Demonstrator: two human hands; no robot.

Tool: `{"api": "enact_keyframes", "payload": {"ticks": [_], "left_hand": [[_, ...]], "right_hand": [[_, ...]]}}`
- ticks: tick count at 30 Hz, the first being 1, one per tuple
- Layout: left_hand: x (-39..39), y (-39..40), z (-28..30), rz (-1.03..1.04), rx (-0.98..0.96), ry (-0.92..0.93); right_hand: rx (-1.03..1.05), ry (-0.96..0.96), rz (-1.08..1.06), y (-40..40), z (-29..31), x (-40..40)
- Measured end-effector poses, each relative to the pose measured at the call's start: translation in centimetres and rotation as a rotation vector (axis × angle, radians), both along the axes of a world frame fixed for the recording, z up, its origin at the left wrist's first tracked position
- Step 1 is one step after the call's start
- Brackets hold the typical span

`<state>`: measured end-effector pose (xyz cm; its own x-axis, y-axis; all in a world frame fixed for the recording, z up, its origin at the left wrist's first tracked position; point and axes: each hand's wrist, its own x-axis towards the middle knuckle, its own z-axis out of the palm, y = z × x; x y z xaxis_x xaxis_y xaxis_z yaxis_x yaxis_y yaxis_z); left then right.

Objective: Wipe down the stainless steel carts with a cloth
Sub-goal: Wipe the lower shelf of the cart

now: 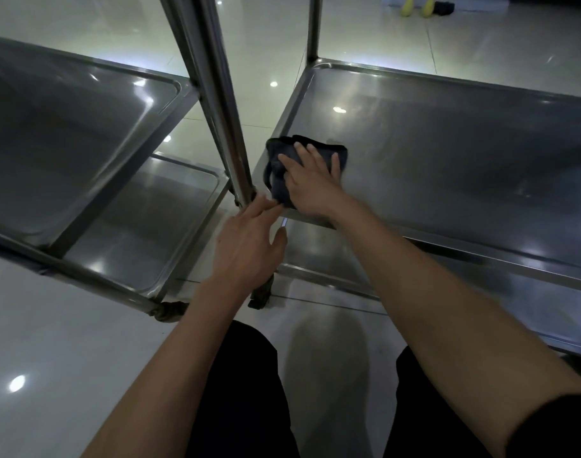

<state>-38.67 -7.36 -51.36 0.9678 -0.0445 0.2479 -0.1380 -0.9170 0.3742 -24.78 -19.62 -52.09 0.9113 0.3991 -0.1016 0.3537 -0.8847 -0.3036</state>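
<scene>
two carts, one cloth, two hands, counted across the frame.

two stainless steel carts are seen: one cart at the left (84, 133) and one cart at the right (447, 153). two shelves are counted on each, an upper and a lower, four in all. two upright posts are seen at upper centre, a near post (216, 94) and a far post (313, 28). one dark cloth (282, 173) is counted at centre. two hands are shown, the left hand (249, 246) and the right hand (310, 183), with two bare forearms. two yellow objects (418, 8) are seen at the top edge, with one dark object (446, 8) beside them.
</scene>
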Motion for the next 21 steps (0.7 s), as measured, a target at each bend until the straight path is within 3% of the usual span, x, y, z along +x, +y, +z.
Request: {"api": "enact_keyframes", "payload": {"ticks": [4, 10, 16, 21], "left_hand": [[-0.1, -0.1, 0.0, -0.009, -0.007, -0.006], [-1.4, -1.0, -0.1, 0.004, 0.110, -0.004], [-1.5, -3.0, 0.5, 0.108, 0.160, 0.007], [0.8, -8.0, 1.4, -0.051, 0.186, -0.001]], "right_hand": [[-0.008, -0.005, 0.060, 1.9, 0.2, 0.8], [0.018, -0.018, 0.116, -2.1, 1.1, -1.1], [0.023, -0.024, -0.021, -9.2, 1.0, -3.8], [-0.007, -0.028, -0.161, -15.9, 0.8, -5.4]]}}
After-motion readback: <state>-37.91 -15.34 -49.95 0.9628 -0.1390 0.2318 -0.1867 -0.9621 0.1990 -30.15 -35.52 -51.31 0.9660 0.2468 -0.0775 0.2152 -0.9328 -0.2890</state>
